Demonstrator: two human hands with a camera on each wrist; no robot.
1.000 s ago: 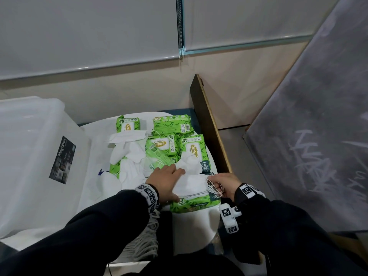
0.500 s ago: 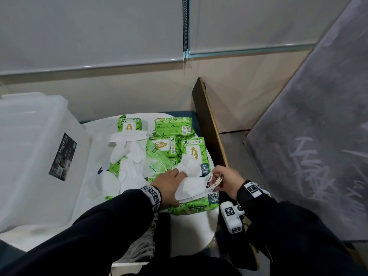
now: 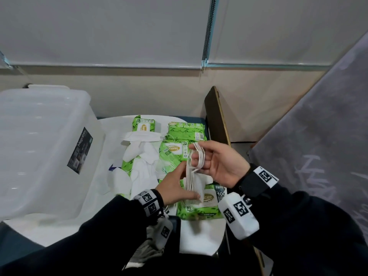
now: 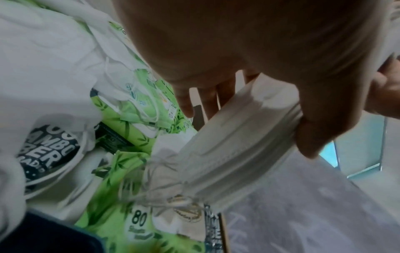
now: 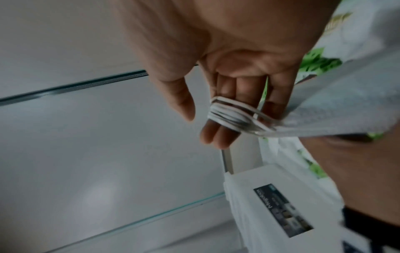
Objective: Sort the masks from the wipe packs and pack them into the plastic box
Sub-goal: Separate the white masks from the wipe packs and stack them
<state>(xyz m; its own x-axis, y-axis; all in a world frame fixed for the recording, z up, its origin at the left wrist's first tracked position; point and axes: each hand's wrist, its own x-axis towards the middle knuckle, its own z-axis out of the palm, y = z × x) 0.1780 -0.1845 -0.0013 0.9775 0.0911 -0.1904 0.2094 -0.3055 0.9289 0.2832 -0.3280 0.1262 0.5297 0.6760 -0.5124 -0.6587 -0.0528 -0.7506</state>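
- White tabletop (image 3: 201, 239) under a pale wall with lowered blinds: nearest me, both dark sleeves reach in over it, tagged bands on each wrist.
- My left hand (image 3: 175, 188) grips a stack of masks (image 3: 194, 183) from the side, thumb and fingers curled round the folded edges; the left wrist view shows the thumb pressed into the pleats.
- My right hand (image 3: 221, 163) has its fingers mostly straight, with the ear loops (image 3: 198, 156) of that stack wound round two of them, so it holds the bundle by the elastic.
- I judge this step to be gathering the loops tidy before packing; done well, the left hand keeps the stack squared while the right slips its fingers free without letting the elastic spring loose.
- Just beyond the hands lie green wipe packs (image 3: 180, 149), with loose masks (image 3: 142, 156) draped over and beside them, not yet sorted.
- Farther left stands the plastic box (image 3: 39, 148), clear-walled; I cannot tell what it holds, and the stack should travel there flat.
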